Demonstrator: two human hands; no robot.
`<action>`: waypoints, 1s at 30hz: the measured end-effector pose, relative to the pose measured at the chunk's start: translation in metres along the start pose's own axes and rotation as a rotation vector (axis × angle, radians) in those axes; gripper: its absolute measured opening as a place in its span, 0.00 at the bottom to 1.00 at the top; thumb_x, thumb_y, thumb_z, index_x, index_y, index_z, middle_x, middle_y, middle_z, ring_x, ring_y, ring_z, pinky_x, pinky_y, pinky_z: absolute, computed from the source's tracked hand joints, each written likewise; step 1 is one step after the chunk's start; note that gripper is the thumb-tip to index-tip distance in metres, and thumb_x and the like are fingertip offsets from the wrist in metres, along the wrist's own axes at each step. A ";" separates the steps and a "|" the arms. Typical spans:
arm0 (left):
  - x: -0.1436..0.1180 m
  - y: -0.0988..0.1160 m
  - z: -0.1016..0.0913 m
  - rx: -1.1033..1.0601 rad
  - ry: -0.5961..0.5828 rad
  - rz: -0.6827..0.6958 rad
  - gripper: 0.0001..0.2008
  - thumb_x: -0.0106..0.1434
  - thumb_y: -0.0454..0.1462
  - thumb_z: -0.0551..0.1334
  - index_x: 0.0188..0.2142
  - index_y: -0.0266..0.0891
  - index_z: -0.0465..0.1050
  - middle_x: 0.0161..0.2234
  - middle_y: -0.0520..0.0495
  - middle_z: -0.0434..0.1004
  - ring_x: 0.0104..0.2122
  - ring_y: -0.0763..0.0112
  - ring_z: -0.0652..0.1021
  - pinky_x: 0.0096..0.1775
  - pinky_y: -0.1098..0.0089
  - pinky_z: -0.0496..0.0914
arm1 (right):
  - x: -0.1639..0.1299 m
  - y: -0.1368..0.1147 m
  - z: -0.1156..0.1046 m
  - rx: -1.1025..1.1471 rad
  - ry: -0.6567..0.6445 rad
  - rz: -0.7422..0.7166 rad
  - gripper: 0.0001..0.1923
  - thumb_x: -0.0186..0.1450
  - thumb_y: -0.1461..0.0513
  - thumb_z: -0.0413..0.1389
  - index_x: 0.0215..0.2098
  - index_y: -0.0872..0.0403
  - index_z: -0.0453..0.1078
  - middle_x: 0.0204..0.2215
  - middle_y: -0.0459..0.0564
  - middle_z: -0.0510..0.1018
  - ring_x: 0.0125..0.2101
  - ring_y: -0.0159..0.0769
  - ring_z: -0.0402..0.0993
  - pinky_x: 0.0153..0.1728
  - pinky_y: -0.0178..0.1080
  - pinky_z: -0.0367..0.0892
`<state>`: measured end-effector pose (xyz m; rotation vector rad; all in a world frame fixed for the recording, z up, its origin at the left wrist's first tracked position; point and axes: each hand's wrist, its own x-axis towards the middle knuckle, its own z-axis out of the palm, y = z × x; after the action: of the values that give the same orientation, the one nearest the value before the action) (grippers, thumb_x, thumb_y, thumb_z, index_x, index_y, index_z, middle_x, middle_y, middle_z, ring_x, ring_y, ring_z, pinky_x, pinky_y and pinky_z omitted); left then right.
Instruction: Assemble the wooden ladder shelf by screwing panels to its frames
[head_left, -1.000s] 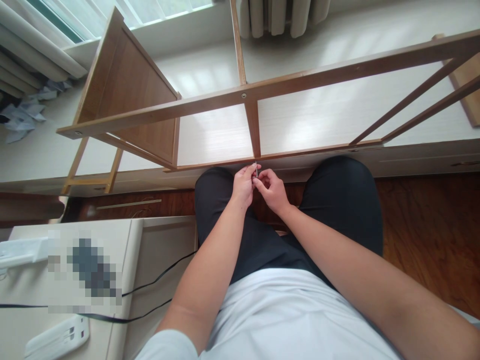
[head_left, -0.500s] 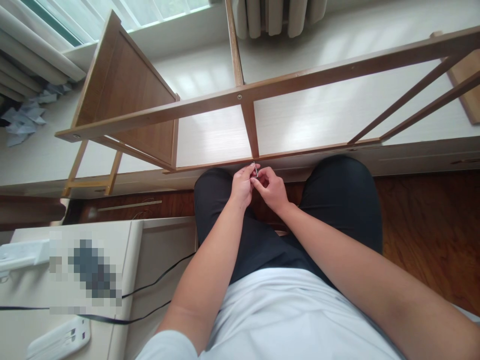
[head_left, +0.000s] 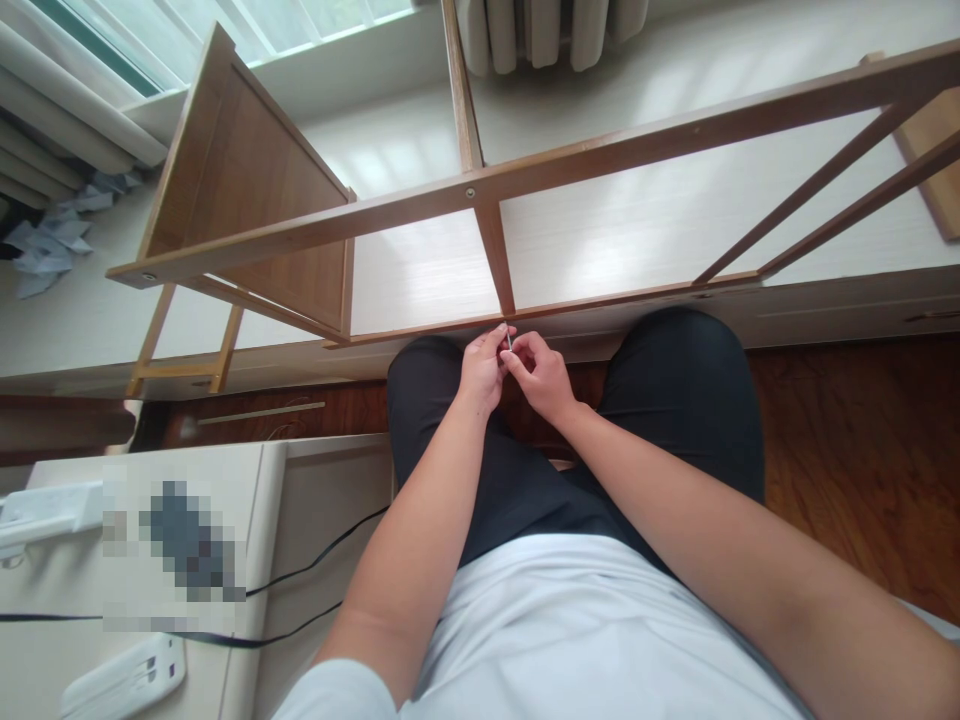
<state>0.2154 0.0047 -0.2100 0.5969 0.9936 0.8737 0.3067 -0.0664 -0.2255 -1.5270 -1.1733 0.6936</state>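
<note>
Both hands, left hand and right hand, pinch a thin metal pin upright beneath the wooden frame.

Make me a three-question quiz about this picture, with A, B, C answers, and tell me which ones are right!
1. Where is the small metal piece?
A. Between the fingertips of both hands
B. On the white cabinet
C. On the window ledge

2. What colour is the wooden frame?
A. Blue
B. Brown
C. Black

3. How does the wooden frame stand?
A. Packed in a box
B. Hanging on the wall
C. Lying on its side on the pale floor

Answers:
1 A: the left hand and right hand meet and pinch it at the frame's near rail.
2 B: every rail and panel is brown wood.
3 C: its long rails run sideways above the pale floor.
</note>
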 end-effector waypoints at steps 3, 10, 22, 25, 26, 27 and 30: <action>0.000 0.000 0.000 0.011 0.008 -0.003 0.10 0.58 0.40 0.72 0.31 0.35 0.80 0.23 0.54 0.69 0.23 0.78 0.72 0.28 0.75 0.68 | -0.001 0.001 0.001 0.030 -0.016 0.000 0.15 0.72 0.47 0.54 0.37 0.49 0.67 0.29 0.45 0.76 0.28 0.36 0.73 0.33 0.37 0.65; -0.001 0.001 0.001 0.012 0.015 -0.007 0.12 0.56 0.42 0.74 0.32 0.35 0.79 0.23 0.54 0.69 0.23 0.79 0.71 0.26 0.76 0.66 | -0.002 0.002 0.002 0.055 -0.035 0.022 0.16 0.72 0.47 0.53 0.38 0.49 0.68 0.28 0.45 0.75 0.27 0.37 0.72 0.31 0.37 0.65; -0.003 0.000 0.002 0.018 0.013 0.001 0.12 0.57 0.42 0.74 0.31 0.35 0.79 0.22 0.55 0.67 0.21 0.79 0.69 0.23 0.77 0.62 | -0.003 0.004 0.002 0.080 -0.054 0.037 0.18 0.73 0.45 0.50 0.39 0.49 0.69 0.29 0.46 0.78 0.28 0.38 0.75 0.33 0.37 0.67; -0.004 0.001 0.002 0.033 0.018 -0.015 0.13 0.56 0.43 0.74 0.31 0.35 0.78 0.22 0.55 0.67 0.20 0.79 0.68 0.22 0.77 0.61 | -0.003 0.003 0.002 0.096 -0.053 0.021 0.17 0.74 0.46 0.50 0.39 0.49 0.69 0.28 0.46 0.78 0.29 0.38 0.76 0.33 0.37 0.66; -0.005 0.001 0.002 0.034 0.018 -0.017 0.13 0.56 0.43 0.74 0.31 0.35 0.78 0.22 0.55 0.67 0.20 0.79 0.68 0.21 0.77 0.60 | -0.004 0.002 0.002 0.100 -0.053 0.016 0.17 0.74 0.47 0.50 0.39 0.49 0.69 0.27 0.46 0.78 0.28 0.38 0.75 0.32 0.37 0.65; -0.005 0.001 0.003 0.032 0.016 -0.016 0.13 0.57 0.43 0.74 0.31 0.35 0.78 0.22 0.55 0.67 0.20 0.80 0.68 0.21 0.77 0.60 | -0.004 0.002 0.002 0.102 -0.054 0.011 0.17 0.74 0.47 0.50 0.39 0.49 0.69 0.27 0.45 0.77 0.28 0.37 0.75 0.32 0.37 0.65; -0.005 0.001 0.002 0.030 0.009 -0.009 0.12 0.57 0.42 0.73 0.31 0.35 0.78 0.22 0.55 0.67 0.20 0.80 0.68 0.21 0.77 0.60 | -0.004 0.002 0.001 0.104 -0.057 0.005 0.17 0.75 0.48 0.49 0.39 0.49 0.69 0.24 0.44 0.74 0.26 0.36 0.73 0.32 0.37 0.64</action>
<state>0.2158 0.0015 -0.2057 0.6137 1.0185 0.8562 0.3046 -0.0698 -0.2287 -1.4315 -1.1582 0.7947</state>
